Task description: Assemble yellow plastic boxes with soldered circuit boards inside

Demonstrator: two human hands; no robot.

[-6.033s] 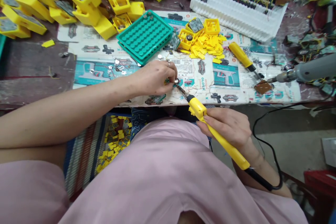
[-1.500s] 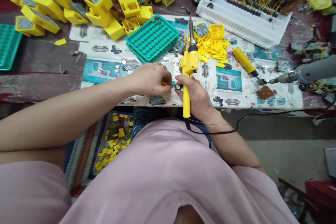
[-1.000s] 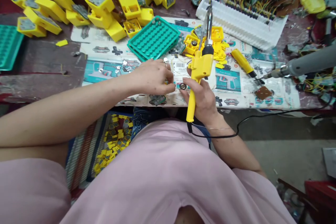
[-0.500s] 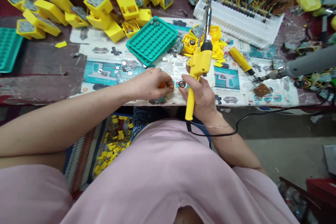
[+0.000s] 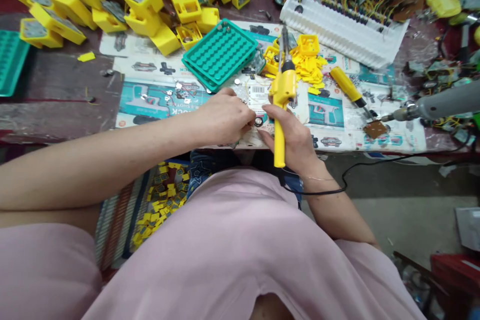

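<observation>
My right hand (image 5: 294, 137) is closed around a yellow soldering iron (image 5: 284, 85), a gun-shaped one with its metal tip pointing away from me. Its thumb and a fingertip reach toward a small round metal-rimmed part (image 5: 258, 121) on the printed card sheet (image 5: 243, 95). Close on the left of that part, my left hand (image 5: 234, 117) is bent with its fingers pinched together; what they hold is hidden under the hand. Beyond the hands lies a stack of green trays (image 5: 221, 55) with round pockets. Small metal pieces (image 5: 180, 94) are scattered left of the trays.
Yellow housings (image 5: 146, 5) are heaped at the back left. A white foam rack (image 5: 341, 30) holds wired circuit boards. On the right lie a yellow-handled screwdriver (image 5: 345, 82) and a grey power tool (image 5: 446, 102). A black cord (image 5: 343, 180) hangs by my right forearm.
My left hand has moved right, up to the round part, its fingers now turned down. The soldering iron has tilted, its tip shifting slightly left and its handle end right.
</observation>
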